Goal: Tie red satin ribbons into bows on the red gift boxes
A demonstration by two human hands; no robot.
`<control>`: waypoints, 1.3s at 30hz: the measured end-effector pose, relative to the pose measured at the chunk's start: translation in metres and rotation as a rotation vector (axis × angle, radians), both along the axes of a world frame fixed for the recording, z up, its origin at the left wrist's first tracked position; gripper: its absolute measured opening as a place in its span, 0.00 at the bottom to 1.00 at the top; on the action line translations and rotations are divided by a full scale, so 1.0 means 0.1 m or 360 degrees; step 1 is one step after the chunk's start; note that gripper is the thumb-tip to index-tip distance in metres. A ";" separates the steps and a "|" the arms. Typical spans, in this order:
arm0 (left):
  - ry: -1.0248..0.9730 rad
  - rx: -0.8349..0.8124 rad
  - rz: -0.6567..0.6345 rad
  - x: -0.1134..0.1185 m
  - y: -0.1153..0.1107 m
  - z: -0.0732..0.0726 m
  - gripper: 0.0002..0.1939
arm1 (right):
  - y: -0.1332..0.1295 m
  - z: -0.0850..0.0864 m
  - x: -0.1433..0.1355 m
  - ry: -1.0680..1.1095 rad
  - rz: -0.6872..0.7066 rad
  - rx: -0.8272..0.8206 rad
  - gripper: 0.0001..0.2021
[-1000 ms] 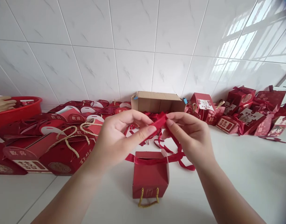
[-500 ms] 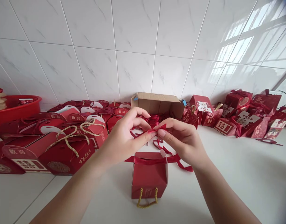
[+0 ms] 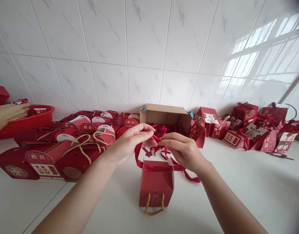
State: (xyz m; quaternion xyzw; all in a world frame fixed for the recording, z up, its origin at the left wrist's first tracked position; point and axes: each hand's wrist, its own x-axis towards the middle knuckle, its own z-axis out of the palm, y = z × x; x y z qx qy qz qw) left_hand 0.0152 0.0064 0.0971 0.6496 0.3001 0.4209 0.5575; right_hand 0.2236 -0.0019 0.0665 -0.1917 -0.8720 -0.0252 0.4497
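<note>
In front of me stands a small red gift box [image 3: 156, 185] with a gold rope handle [image 3: 153, 213] hanging from its near side. A red ribbon [image 3: 153, 138] lies across the box top and rises in a loop on its left side. Above and behind the box, my left hand [image 3: 131, 143] pinches the ribbon between thumb and fingers. My right hand [image 3: 187, 151] faces it, its fingers drawn together at the ribbon's other side; its thumb is partly hidden. More ribbon trails on the counter behind and right of the box.
Many red gift boxes [image 3: 86, 156] crowd the left, some with cord handles. An open cardboard carton [image 3: 165, 109] holding red ribbon stands against the tiled wall. Ribboned boxes [image 3: 255, 131] are piled at right. Another person's hand [image 3: 11, 113] is over a red basin [image 3: 48, 118] at far left.
My hands have moved slightly apart, the left one turning and drawing the ribbon into a loop. The view has shifted a little, showing more of the other person's hand at the basin.
</note>
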 end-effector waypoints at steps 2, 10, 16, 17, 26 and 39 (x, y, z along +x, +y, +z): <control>-0.0056 -0.0001 -0.0002 0.01 -0.02 -0.02 0.11 | 0.01 -0.02 0.00 0.0006 -0.0042 0.0047 0.16; 0.0575 0.1067 0.0602 0.04 -0.13 -0.12 0.18 | 0.01 -0.13 -0.16 0.0991 0.0127 -0.0883 0.08; 0.0884 0.1748 0.1183 -0.23 -0.26 -0.18 0.15 | -0.14 -0.26 0.10 0.1740 0.0134 -0.1496 0.12; 0.0891 0.1719 0.1245 -0.31 -0.28 -0.20 0.15 | -0.19 -0.30 0.18 0.1760 0.0117 -0.1529 0.12; 0.1202 0.1268 0.1251 -0.85 -0.56 -0.73 0.15 | -0.49 -0.83 0.61 0.1893 -0.0079 -0.2059 0.12; 0.1384 0.1067 0.1198 -0.77 -0.61 -1.12 0.13 | -0.49 -1.00 0.61 0.2124 -0.0104 -0.2492 0.04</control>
